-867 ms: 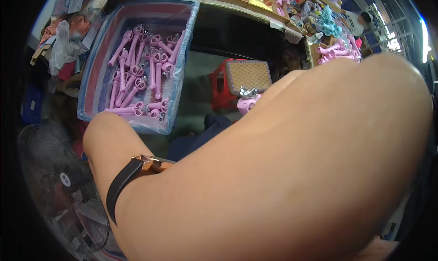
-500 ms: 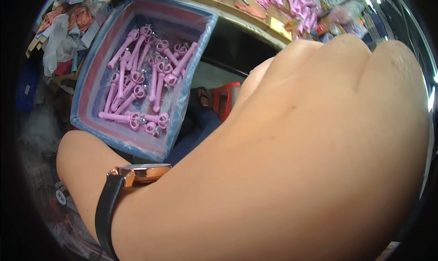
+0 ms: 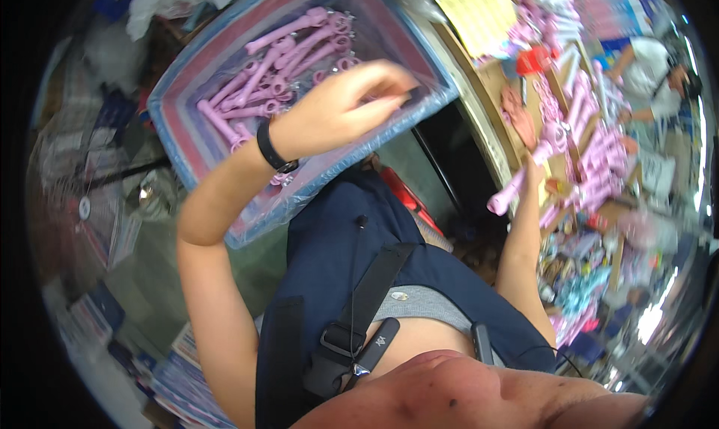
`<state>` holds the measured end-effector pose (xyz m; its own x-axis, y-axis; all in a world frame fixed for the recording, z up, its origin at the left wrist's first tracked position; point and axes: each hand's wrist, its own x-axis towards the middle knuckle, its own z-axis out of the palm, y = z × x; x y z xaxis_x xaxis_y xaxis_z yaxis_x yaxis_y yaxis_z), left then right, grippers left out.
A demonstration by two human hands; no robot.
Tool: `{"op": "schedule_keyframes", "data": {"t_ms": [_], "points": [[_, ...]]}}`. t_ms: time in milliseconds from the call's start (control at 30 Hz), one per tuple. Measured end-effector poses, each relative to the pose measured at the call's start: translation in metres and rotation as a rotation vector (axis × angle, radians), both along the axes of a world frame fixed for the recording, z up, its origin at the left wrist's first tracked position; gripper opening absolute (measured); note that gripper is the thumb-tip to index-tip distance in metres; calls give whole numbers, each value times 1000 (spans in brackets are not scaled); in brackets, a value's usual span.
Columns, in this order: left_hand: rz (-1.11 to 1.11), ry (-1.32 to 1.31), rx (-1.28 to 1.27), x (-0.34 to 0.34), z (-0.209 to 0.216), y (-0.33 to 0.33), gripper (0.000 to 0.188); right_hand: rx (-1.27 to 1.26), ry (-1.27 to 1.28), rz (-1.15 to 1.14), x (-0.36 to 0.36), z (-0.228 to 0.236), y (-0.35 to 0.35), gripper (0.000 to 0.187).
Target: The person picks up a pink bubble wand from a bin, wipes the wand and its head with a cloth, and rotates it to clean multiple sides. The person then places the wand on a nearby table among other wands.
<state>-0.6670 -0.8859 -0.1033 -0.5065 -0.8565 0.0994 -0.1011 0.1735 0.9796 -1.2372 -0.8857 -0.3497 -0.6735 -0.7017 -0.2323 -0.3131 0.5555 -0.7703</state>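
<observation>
Right hand [image 3: 535, 173] first: it's out over the workbench, fingers curled closed around a pink wand [image 3: 515, 191], though the fingertips are partly hidden from this angle. The wand slants, rounded knob down toward the bench's near edge, ring-shaped openwork head up beyond the fist, its shaft smooth, slim and plastic-looking.

Across to the left hand [image 3: 348, 103], a touch blurred, above the plastic-lined bin [image 3: 419, 39]. It's half open, fingers bent together, thumb reaching forward below them, only air in the gap between. A dark band [image 3: 269, 150] circles that wrist.

Just beneath and beside it, inside the bin, more pink wands [image 3: 258, 77] lie crisscrossed in a loose heap, straight shafts ending in hollow, rounded heads with shiny silvery bits. The bin's walls run in blue and dull red bands, and clear film wrinkles over its rim, catching the light.

Back on the bench, near the held wand: a brown cardboard tray [image 3: 490, 99] with straight sides, a crumpled salmon-coloured piece [image 3: 517, 114], and a pink chain [image 3: 550, 95] of small links. A flat yellow sheet [image 3: 475, 13] lies farther up.
</observation>
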Motion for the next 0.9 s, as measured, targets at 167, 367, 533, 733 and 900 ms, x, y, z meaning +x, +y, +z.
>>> {"op": "schedule_keyframes", "data": {"t_ms": [167,367,533,733,900], "points": [[664,-56,639,56,-145,123,25,258,125,-21,-61,-36,-61,77],[1444,167,1122,42,-222,283,21,270,272,69,-70,-66,-82,78],[1162,164,956,13,-257,275,23,244,308,29,-74,-87,-93,52],[1092,140,655,21,-253,236,23,87,494,634,84,-116,-111,50],[1075,334,558,46,-226,244,25,34,271,1458,318,-108,-52,48]]}}
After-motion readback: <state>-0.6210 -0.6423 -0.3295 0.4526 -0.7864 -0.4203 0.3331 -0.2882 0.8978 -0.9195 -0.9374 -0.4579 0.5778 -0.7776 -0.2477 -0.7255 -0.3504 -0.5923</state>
